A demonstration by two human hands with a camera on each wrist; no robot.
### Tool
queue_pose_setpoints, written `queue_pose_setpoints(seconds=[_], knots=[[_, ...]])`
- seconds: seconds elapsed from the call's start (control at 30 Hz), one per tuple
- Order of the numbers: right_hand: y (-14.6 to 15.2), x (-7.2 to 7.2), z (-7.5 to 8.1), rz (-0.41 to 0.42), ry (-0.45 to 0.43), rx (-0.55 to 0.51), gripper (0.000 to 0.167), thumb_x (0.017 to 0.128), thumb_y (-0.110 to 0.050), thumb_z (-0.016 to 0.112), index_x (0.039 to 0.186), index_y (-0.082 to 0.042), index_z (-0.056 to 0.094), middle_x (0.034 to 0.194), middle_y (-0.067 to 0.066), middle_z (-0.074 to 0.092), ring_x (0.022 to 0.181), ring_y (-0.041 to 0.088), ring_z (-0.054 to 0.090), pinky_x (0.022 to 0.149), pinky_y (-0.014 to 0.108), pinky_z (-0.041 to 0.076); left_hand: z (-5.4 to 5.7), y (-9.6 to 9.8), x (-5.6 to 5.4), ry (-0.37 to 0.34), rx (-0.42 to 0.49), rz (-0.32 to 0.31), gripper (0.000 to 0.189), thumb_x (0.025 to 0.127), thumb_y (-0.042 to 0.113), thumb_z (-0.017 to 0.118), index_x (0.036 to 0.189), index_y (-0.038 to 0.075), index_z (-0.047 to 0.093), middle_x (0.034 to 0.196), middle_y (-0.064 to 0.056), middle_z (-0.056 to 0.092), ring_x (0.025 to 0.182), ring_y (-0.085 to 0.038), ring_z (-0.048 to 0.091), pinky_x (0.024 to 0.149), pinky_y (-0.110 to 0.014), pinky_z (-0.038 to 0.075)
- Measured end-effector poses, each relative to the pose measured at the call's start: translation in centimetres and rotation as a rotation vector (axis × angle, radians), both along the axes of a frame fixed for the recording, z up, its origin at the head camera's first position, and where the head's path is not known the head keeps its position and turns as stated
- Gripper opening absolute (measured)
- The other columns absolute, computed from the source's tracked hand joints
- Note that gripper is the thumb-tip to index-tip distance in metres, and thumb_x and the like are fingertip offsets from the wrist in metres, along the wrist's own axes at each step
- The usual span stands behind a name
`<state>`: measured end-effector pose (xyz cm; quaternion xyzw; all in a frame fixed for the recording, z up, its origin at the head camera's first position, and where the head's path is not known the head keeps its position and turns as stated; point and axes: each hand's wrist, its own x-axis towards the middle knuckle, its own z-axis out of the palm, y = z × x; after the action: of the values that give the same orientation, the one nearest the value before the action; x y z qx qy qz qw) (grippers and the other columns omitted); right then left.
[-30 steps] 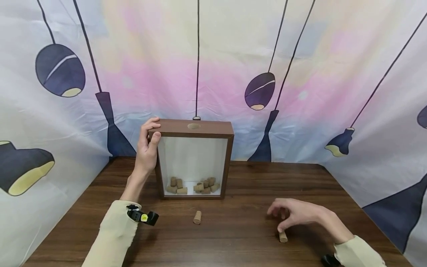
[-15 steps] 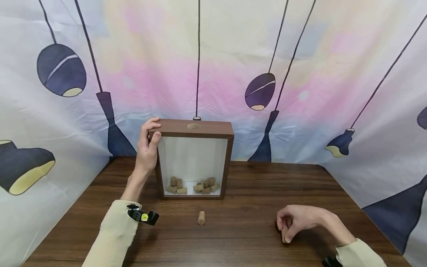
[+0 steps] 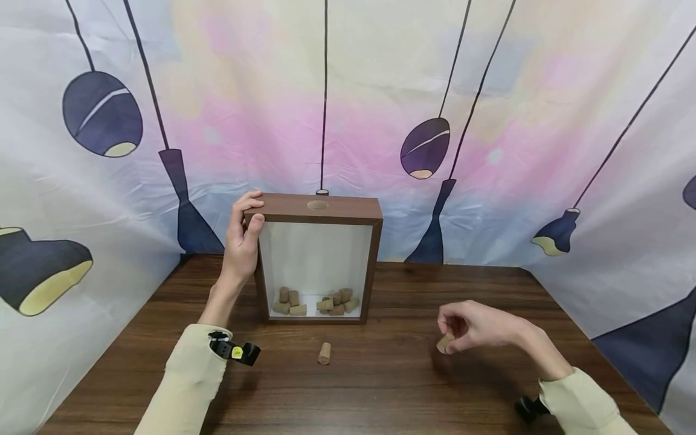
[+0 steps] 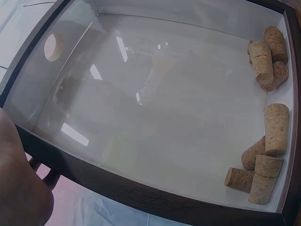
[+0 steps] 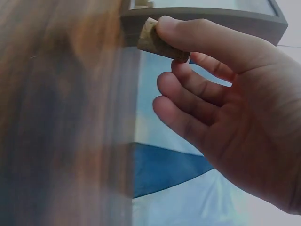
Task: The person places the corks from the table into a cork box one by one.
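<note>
A brown wooden-framed box [image 3: 375,260] with a clear front and a round hole [image 3: 318,205] in its top stands upright on the table. My left hand [image 3: 241,251] grips its upper left corner, thumb at the front edge and fingers over the top. Behind the clear front, several corks [image 4: 276,129] lie along the bottom in two groups. To the right of the box, my right hand [image 3: 478,329] holds a cork [image 5: 162,43] above the table, pinched between thumb and fingers. Another cork [image 3: 324,353] stands on the table in front of the box.
The dark wooden table [image 3: 391,399] ends at the back against a hanging cloth [image 3: 370,90] printed with lamps. More cloth closes off both sides. A small black camera [image 3: 244,353] sits on the left wrist, and another black camera [image 3: 530,409] on the right.
My right hand has pinched the cork that lay at the right of the table and lifted it up and a little leftward. The left hand keeps its grip on the box.
</note>
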<state>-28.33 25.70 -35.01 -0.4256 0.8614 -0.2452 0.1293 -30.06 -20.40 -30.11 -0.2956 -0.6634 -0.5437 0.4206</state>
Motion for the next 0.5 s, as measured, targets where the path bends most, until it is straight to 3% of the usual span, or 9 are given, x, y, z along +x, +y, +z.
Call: queue_pose_setpoints(seconds=[0.27, 0.5], knots=[[-1.3, 0.1, 2.9, -0.018, 0.162, -0.018, 0.025, 0.084, -0.014, 0.077, 0.092, -0.028, 0.057, 0.082, -0.012, 0.059, 0.070, 0.002, 0.058, 0.063, 0.023, 0.051, -1.4, -0.8, -2.2, 0.013, 0.002, 0.012, 0.041, 0.107, 0.027, 0.046, 0.127, -0.008, 0.046, 0.150, -0.019, 0.040, 0.140, -0.023, 0.036, 0.097, -0.028, 0.031], [-2.5, 0.0, 4.7, 0.028, 0.295, -0.082, 0.027, 0.085, -0.011, 0.075, 0.095, -0.027, 0.056, 0.086, -0.013, 0.058, 0.073, 0.002, 0.058, 0.064, 0.025, 0.052, -1.3, -0.6, -2.2, 0.018, 0.018, 0.006, 0.041, 0.106, 0.026, 0.047, 0.126, -0.009, 0.046, 0.149, -0.021, 0.041, 0.141, -0.022, 0.036, 0.098, -0.027, 0.031]])
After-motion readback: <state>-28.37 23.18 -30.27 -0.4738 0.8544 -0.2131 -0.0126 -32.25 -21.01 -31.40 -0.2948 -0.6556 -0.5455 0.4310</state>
